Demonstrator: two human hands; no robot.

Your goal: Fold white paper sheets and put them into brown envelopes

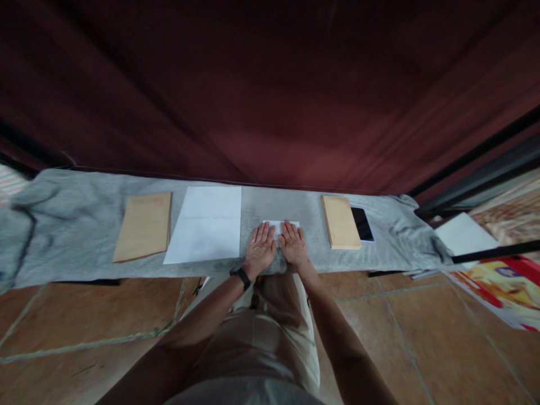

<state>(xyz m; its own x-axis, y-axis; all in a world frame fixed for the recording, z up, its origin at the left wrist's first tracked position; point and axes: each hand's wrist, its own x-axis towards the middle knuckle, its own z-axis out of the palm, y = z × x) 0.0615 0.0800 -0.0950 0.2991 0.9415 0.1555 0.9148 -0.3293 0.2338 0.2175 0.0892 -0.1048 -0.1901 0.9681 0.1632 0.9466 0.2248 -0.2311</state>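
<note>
A small folded white paper (277, 226) lies on the grey cloth in front of me, partly covered by both hands. My left hand (260, 247) rests flat on its left part, fingers stretched forward, with a dark band on the wrist. On the right part lies my right hand (293, 244), also flat with its fingers extended. The thumbs come close together over the paper's middle. Left of my hands is a stack of larger white sheets (206, 225) with a crease across it.
Brown envelopes (143, 228) lie at the far left of the cloth-covered table (291, 202). On the right, a stack of smaller tan envelopes (341, 223) sits beside a dark phone (361, 224). A dark red curtain (270, 112) hangs behind. A colourful box (502, 287) stands lower right.
</note>
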